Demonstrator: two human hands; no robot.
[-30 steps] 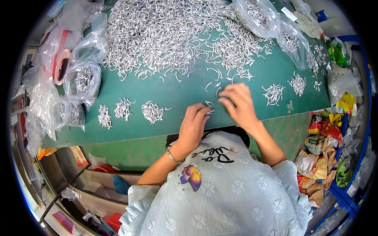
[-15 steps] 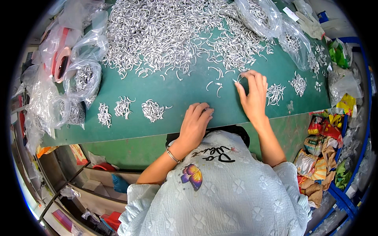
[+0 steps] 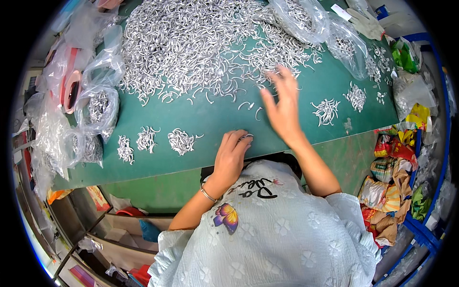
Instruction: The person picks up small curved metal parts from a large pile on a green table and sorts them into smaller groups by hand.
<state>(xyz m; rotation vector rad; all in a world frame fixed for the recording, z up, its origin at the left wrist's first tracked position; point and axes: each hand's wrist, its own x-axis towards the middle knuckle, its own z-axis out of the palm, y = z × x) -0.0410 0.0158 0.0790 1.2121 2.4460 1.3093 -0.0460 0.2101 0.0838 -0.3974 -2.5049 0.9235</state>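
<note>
A large spread of small curved silver metal pieces covers the far part of the green table. My left hand rests near the front edge, its fingers curled closed over silver metal pieces; only a bit shows at the fingertips. My right hand is above the near right border of the spread, thumb and fingers apart, the fingertips smeared by motion. Between the hands lie a few loose curved pieces. Small heaps sit at left, one being the nearest heap to my left hand, and at right, including a splayed heap.
Clear plastic bags with metal pieces crowd the left side, beside a pink-rimmed object. More clear bags lie at the far right, near a pale glove. Colourful packages are stacked beyond the right side by a blue frame.
My right hand has moved left and away from me, to the border of the spread, and its fingers have spread from a near pinch. My left hand stays closed at the front edge.
</note>
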